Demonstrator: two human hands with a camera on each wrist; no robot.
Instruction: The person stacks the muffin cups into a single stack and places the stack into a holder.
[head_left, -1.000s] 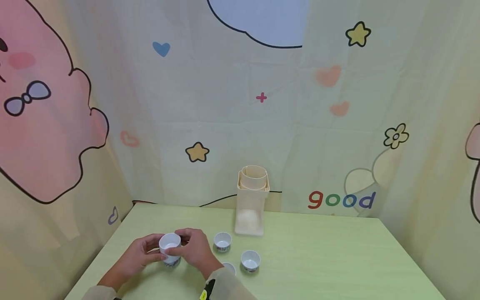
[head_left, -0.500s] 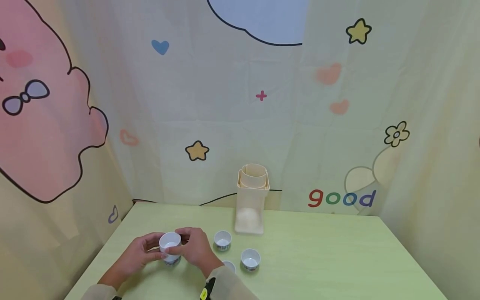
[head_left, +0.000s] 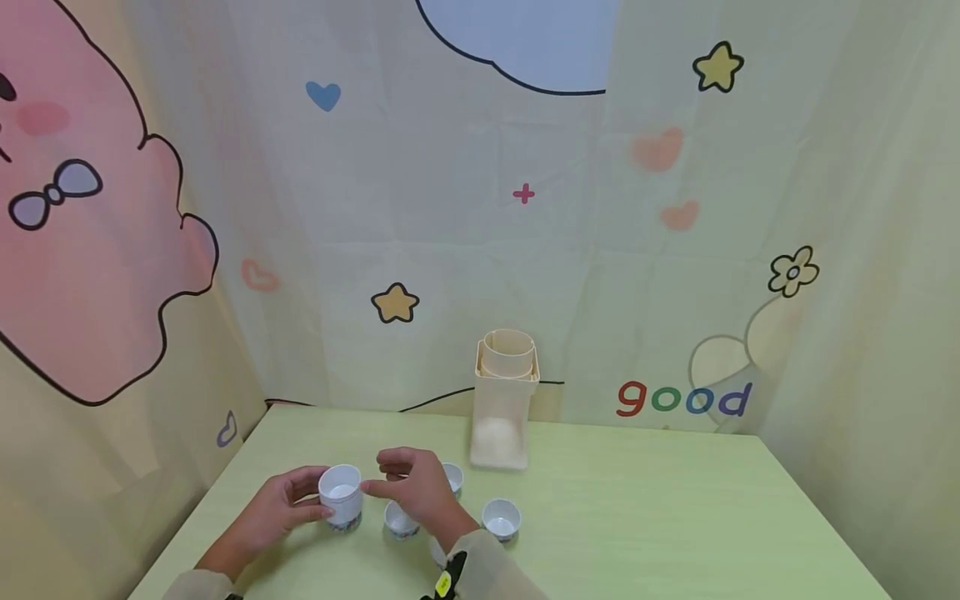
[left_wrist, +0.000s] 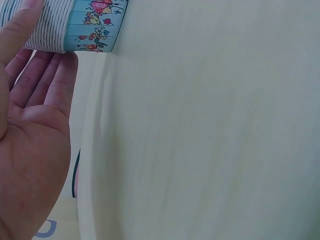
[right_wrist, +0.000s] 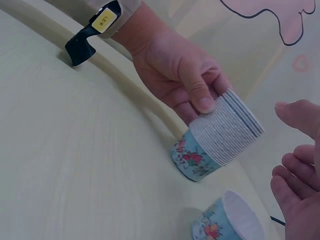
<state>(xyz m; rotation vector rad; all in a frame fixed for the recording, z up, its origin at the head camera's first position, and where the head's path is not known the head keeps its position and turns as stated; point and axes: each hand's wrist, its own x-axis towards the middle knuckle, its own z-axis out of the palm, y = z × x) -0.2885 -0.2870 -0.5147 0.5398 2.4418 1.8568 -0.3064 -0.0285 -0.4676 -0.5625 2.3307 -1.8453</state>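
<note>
A stack of nested paper cups (head_left: pixel 341 498), white at the rims, with a blue floral band at its base, stands at the left of the table. My left hand (head_left: pixel 279 507) grips it from the left, thumb at the near side and fingers behind; the left wrist view shows the thumb over the ridged rims (left_wrist: pixel 50 27). Just right of the stack, my right hand (head_left: pixel 426 493) holds nothing, its thumb and fingers spread apart. In the right wrist view it (right_wrist: pixel 302 175) is clear of the stack (right_wrist: pixel 227 129). Whether the stack's base touches the table is unclear.
Single paper cups stand right of the stack: one (head_left: pixel 401 522) by my right hand, one (head_left: pixel 453 477) behind it, one (head_left: pixel 501 518) farther right, and another mostly hidden under my forearm. A cream cup dispenser (head_left: pixel 501 408) stands at the table's back edge, before a printed curtain.
My right hand has let go of the stack and moved right, its fingers opening. A cup formerly hidden behind that hand now shows. My left hand and the stack stay put.
</note>
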